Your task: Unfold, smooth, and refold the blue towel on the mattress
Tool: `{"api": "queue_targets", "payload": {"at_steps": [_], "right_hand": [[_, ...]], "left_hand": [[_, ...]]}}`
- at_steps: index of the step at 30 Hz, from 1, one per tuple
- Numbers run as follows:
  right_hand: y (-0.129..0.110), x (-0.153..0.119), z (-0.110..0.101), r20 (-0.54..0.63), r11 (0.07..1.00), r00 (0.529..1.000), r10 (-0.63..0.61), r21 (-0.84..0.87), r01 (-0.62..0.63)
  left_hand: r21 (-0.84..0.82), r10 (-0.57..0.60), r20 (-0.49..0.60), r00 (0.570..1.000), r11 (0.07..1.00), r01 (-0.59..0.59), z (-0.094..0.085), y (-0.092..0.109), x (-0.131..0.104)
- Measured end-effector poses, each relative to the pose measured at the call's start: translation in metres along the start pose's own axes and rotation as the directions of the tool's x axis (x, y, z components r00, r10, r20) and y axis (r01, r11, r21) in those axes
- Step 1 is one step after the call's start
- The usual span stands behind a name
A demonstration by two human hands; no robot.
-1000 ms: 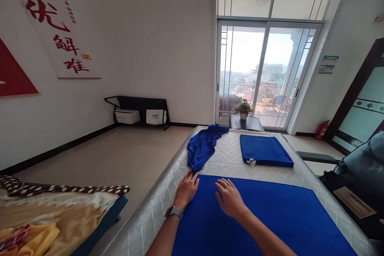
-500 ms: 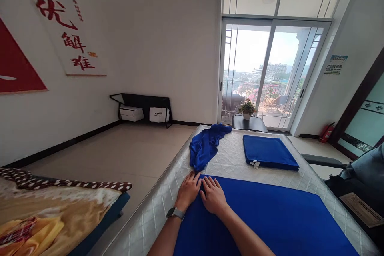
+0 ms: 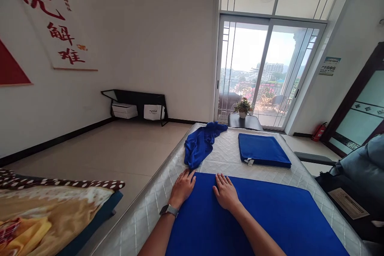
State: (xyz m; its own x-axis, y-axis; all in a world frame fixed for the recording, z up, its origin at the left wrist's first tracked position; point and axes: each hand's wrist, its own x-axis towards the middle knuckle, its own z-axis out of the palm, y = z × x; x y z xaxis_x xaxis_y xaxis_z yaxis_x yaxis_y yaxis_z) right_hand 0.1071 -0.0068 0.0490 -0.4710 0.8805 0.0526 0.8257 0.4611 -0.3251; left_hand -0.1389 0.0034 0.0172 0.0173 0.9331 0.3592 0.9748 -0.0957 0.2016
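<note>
Blue cloth (image 3: 270, 213): I see it spread flat on the mattress (image 3: 220, 156), its far-left corner near the mattress's left edge.
Left hand (image 3: 182, 188): grip flattened, fingers extended at that corner.
Right hand (image 3: 225, 193): grip flattened too, palm down, fingers at the cloth's far edge.
Scroll (image 3: 65, 42): I can read red "优解难"; the top is cropped.
Small print: I can't make out the white bag (image 3: 154, 112), wall sign (image 3: 329, 66) or white tag (image 3: 249, 161).
Obstructions: crumpled blue fabric (image 3: 199, 144) toward the mattress's far-left corner, just past the left fingers; folded blue stack (image 3: 264, 150) near its far-right corner.
</note>
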Motion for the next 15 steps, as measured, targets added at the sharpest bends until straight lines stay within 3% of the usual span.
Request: {"api": "queue_targets", "payload": {"at_steps": [15], "right_hand": [[0.101, -0.053, -0.039, 0.025, 0.986, 0.989, 0.148, -0.085, -0.145]], "left_hand": [[-0.033, -0.027, 0.017, 0.999, 0.999, 0.028, -0.001, 0.001, -0.001]]}}
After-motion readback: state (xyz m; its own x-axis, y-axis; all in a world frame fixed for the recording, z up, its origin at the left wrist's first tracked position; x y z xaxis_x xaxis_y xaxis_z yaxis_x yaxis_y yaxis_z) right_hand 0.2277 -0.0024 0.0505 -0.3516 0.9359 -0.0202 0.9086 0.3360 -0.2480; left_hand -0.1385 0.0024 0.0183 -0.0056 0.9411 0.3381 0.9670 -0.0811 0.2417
